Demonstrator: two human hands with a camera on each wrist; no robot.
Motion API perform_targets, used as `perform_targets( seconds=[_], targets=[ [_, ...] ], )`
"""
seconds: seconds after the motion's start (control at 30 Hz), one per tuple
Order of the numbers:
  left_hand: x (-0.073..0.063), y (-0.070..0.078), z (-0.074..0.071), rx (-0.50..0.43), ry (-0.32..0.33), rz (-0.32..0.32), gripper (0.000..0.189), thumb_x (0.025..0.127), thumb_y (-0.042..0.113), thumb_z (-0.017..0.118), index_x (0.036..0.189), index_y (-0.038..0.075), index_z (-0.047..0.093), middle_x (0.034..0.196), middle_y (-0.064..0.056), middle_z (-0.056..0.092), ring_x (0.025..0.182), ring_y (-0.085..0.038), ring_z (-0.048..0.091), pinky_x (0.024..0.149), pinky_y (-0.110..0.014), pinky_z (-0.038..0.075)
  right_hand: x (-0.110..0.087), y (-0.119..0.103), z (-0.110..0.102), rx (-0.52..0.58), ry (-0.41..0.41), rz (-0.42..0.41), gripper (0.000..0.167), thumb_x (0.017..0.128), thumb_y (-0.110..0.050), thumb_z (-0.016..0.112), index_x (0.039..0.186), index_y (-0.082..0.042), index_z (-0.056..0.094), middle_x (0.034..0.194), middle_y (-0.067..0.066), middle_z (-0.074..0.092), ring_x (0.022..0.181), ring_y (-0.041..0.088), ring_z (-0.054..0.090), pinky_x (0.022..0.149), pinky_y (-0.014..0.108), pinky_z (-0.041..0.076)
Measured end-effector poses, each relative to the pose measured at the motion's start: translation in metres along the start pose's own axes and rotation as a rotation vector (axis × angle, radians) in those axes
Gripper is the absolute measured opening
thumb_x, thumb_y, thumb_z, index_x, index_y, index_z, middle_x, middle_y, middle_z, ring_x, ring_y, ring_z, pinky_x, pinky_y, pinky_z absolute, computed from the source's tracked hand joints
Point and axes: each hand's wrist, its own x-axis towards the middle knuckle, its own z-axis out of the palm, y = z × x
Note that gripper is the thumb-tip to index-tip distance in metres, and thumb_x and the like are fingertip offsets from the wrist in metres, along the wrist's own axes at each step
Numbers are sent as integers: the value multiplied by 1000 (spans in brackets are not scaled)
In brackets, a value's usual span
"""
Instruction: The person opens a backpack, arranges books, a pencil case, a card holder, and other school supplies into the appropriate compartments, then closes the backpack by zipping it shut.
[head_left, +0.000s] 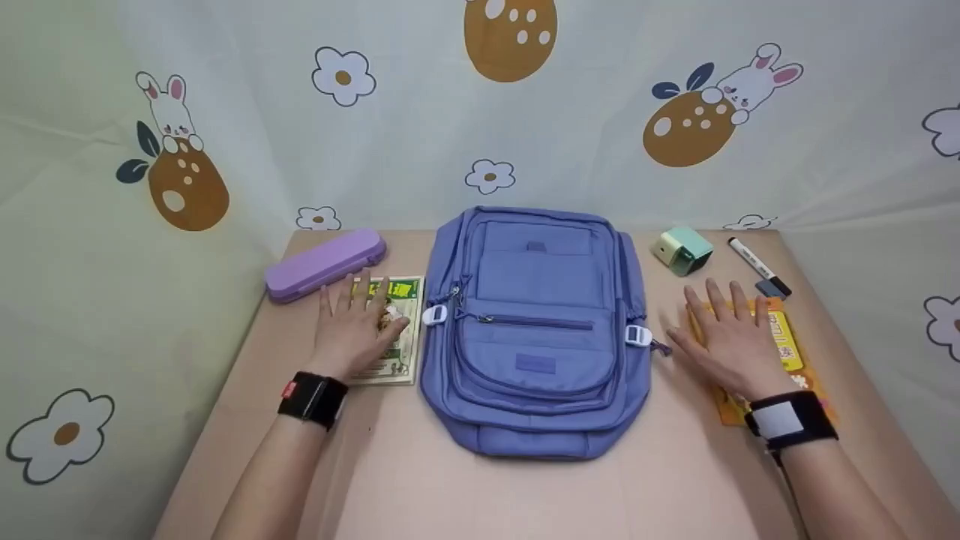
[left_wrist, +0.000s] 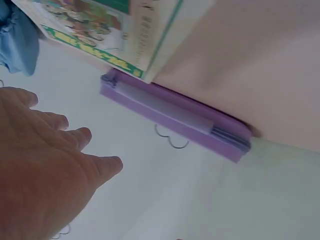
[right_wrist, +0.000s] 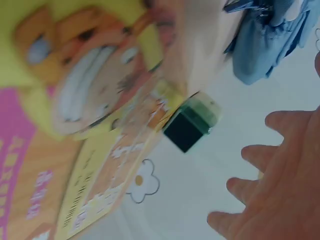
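Observation:
A blue-purple backpack (head_left: 536,277) lies on the table with its front pockets up, between the two hands. My left hand (head_left: 352,330), fingers spread, is over a book (head_left: 405,360) with a green and yellow cover; in the left wrist view the hand (left_wrist: 50,165) appears apart from the book (left_wrist: 110,35). Over an orange and yellow booklet (head_left: 787,345) is my right hand (head_left: 739,341), its fingers also straight and spread. The right wrist view shows this hand (right_wrist: 285,180) holding nothing, with the booklet's cartoon cover (right_wrist: 95,75) close to the camera.
Behind the book lies a purple pencil case (head_left: 326,264). A green and cream box-shaped object (head_left: 682,250) stands at the back right. Beside it are a marker (head_left: 757,264) with a black cap and a small grey-blue piece (head_left: 772,289). Patterned curtains (head_left: 412,135) border the table's back and sides.

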Motion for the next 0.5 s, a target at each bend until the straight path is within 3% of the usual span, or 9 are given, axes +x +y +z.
perform_targets(
  seconds=[0.1,0.2,0.33,0.5],
  targets=[
    [0,18,-4,-9,-9,32,81,103,67,32,164,18,15,168,-17,-2,154,-39,-6,116,-61,-16,3,-13,-3,26,-32,-70,82,102,-64,41,162,-9,27,165,27,16,150,54,7,117,71,1],
    [1,44,-4,-36,-11,97,80,102,67,33,164,19,17,169,-15,0,154,-38,-4,118,-60,-11,6,-29,-4,44,-51,-133,80,102,-63,43,161,-10,30,166,26,18,150,52,10,118,70,8],
    [0,87,1,-39,-23,229,80,102,69,33,164,20,20,169,-15,5,155,-38,2,121,-61,-4,10,-52,2,76,-68,-197,79,102,-64,44,161,-13,31,166,23,20,152,49,9,119,67,6],
    [-11,139,8,-32,-105,400,82,101,71,29,165,20,18,170,-14,6,155,-37,5,122,-58,4,13,-72,16,83,-87,-260,81,100,-67,43,161,-15,33,166,19,24,152,47,11,121,64,7]
  ],
)
